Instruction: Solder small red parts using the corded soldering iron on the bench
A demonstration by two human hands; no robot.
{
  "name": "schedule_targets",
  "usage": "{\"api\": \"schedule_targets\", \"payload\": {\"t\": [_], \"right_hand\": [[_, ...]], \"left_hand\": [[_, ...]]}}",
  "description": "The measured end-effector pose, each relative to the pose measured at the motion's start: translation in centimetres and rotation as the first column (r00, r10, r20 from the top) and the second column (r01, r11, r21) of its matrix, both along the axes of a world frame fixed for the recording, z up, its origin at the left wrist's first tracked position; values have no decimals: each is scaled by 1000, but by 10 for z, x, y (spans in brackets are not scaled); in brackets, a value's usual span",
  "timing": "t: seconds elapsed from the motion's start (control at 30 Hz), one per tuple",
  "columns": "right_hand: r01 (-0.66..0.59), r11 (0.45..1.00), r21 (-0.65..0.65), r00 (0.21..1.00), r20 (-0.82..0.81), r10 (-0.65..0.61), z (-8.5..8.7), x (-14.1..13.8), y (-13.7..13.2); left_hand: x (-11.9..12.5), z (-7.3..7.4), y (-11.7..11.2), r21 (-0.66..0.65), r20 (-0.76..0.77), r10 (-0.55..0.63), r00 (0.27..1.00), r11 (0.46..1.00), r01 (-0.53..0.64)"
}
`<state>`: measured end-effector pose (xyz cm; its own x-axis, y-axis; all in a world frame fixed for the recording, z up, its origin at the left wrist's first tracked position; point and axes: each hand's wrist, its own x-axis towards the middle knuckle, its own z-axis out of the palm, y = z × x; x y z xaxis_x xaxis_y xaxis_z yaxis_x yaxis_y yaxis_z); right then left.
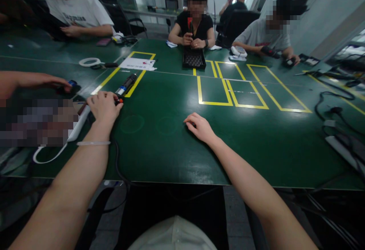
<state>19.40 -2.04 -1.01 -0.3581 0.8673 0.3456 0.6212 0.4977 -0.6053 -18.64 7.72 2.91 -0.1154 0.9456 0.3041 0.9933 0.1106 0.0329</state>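
1. We sit at a green tabletop [171,159], glossy under the room's lights and marked with yellow tape outlines [215,103] toward its far side and at the right; 2 faint circles show on the bare green between our hands.
2. Across from us, a person in a black T-shirt [179,26] holds up something red-ended behind a black tray [194,66]. Another in white [91,10] sits at the far left and 1 in grey [262,37] at the far right, with 2 more people and office chairs behind.
3. A white sheet of paper [137,64] lies in the left taped outline; a white ring [82,63] lies to its left, and dark cables [321,103] trail along the right side.
4. We see the black-and-blue cylindrical tool [125,85] slanting across the same left outline, on the near side of the paper.
5. Our left hand [104,105] reaches forward, back upward, to the tool's near end, fingers bent; we cannot tell whether they grip it.
6. Our right hand [201,126] lies low over the table, well apart from the tool, fingers loosely curled with a narrow gap at the thumb.
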Motion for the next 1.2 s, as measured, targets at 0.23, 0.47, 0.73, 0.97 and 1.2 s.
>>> {"api": "schedule_targets", "payload": {"t": [0.23,0.47,0.73,0.97,1.2], "right_hand": [[-5,1000,-9,1000,-11,5,2,-1,-1],[-16,999,-32,996,-88,14,3,-8,-2],[-163,939,-304,928,-371,41,6,-22,-6],[-331,860,-387,842,-532,85,4,-30,-7],[-325,877,-353,800,-597,56,3,-30,-6]], "left_hand": [[0,1,0,99,103,-37,994,995,27],[44,2,-6,73,784,-332,525,888,453],[118,16,-53,-105,931,-252,264,508,855],[134,11,-66,-149,935,-253,248,354,923],[135,4,-63,-107,947,-235,220,414,904]]}}
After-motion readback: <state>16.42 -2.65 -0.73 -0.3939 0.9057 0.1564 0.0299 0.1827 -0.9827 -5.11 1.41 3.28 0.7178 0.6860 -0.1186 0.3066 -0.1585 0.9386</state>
